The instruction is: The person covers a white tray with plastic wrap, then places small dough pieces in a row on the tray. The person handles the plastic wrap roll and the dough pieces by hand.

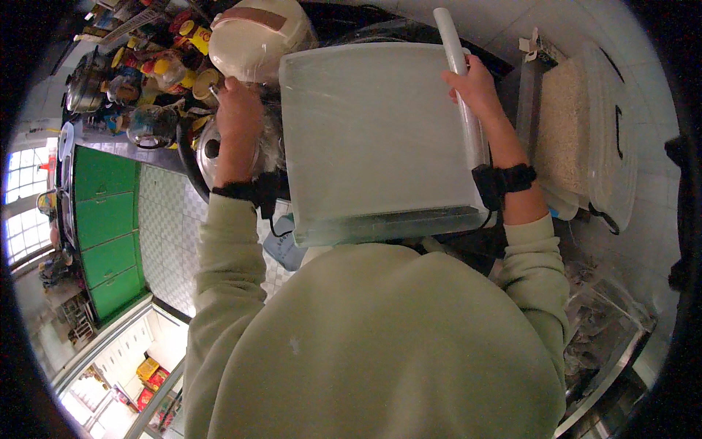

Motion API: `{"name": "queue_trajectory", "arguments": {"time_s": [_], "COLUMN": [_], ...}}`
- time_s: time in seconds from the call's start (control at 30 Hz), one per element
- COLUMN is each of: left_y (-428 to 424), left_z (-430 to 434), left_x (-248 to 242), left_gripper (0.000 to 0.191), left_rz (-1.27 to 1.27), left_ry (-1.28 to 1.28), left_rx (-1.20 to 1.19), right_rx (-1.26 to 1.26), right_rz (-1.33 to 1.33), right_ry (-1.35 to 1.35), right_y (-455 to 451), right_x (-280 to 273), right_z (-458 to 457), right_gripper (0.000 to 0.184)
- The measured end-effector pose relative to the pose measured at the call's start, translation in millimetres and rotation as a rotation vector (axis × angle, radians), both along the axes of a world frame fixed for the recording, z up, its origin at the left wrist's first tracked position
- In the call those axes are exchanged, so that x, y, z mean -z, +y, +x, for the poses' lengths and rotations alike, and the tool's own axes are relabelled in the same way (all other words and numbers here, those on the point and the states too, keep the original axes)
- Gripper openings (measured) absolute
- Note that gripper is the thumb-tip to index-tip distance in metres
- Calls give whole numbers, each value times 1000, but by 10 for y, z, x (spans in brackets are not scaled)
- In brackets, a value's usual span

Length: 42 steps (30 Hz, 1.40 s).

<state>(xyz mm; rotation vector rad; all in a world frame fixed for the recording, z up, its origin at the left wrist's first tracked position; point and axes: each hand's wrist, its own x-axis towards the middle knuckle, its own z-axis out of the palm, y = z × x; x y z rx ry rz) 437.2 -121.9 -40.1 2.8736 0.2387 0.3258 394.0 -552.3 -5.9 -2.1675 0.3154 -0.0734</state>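
A wide translucent whitish panel (378,131), perhaps the top of a plastic box, lies before me between my forearms. My right hand (476,85) is closed around a long whitish roll (451,41), which looks like plastic film and runs along the panel's right edge. My left hand (239,107) is closed left of the panel, with a small thin metal piece (214,92) showing at its fingers; what the piece is cannot be told. Clear, crinkled film (270,134) shows between that hand and the panel. Both wrists wear black straps with small boxes.
A cream rice cooker-like appliance (255,41) stands beyond my left hand. A pot lid with a black knob (211,148) lies beside my left wrist, near jars and bottles (170,71). At the right are a clear bin of grain (565,126) and a long narrow box (529,99).
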Motion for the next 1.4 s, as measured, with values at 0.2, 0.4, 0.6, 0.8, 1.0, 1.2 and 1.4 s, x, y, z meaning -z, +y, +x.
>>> {"name": "queue_trajectory", "arguments": {"time_s": [0.2,0.4,0.6,0.8,1.0,1.2,1.4], "left_y": [-941,-1105,-1144,-1126,-1112,-1182,-1153], "left_z": [-272,-286,-305,-297,-310,-256,-286], "left_x": [-194,72,216,262,246,227,223], "left_gripper": [49,81,89,88,87,89,89], "left_rz": [904,181,194,197,171,222,209], "left_ry": [86,59,77,59,72,198,161], "left_rx": [818,737,689,692,697,654,683], "right_rx": [6,-33,-37,69,97,191,254], "right_rz": [-241,16,-145,131,-330,-464,-402], "right_ry": [-40,74,98,162,192,112,225], "right_y": [14,101,-34,-273,-441,-660,-830], "right_x": [176,73,-62,-154,-177,-14,35], "right_z": [65,-68,89,69,149,87,70], "right_gripper": [61,62,57,53,59,67,48]}}
